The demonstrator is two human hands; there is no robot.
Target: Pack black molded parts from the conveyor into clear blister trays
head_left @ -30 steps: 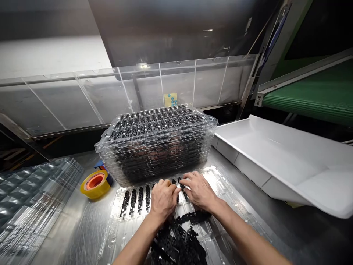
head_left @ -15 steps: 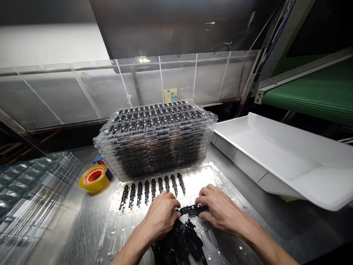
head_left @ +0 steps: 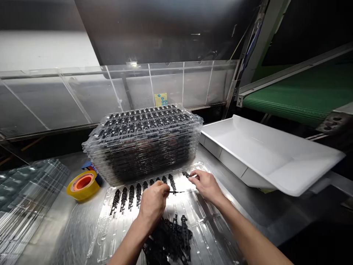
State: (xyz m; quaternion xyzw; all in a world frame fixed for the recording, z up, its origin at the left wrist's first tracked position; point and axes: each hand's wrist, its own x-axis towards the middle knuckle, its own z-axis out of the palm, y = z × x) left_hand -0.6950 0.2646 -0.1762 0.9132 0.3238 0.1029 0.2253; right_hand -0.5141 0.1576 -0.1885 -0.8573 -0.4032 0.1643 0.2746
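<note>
My left hand (head_left: 154, 198) pinches a thin black plastic part (head_left: 175, 192) seen edge-on, above the clear blister tray (head_left: 100, 235). Farther right, my right hand (head_left: 206, 186) closes on the end of another black plastic part (head_left: 185, 174) near the tray's far right corner. A row of similar black parts (head_left: 131, 195) lies in the tray's far slots, some hidden behind my left hand. On the near half of the tray sits a loose heap of black parts (head_left: 168, 241), partly covered by my left forearm.
Behind the tray stands a tall stack of filled clear trays (head_left: 143, 147). Yellow tape (head_left: 84, 186) is at its left, beside more stacked clear trays (head_left: 35, 209). A white bin (head_left: 264, 151) stands right, below a green conveyor belt (head_left: 300, 97).
Both hands have moved from one part held between them above the heap. The right has gone up to the far row; each hand now has its own part. The view has shifted.
</note>
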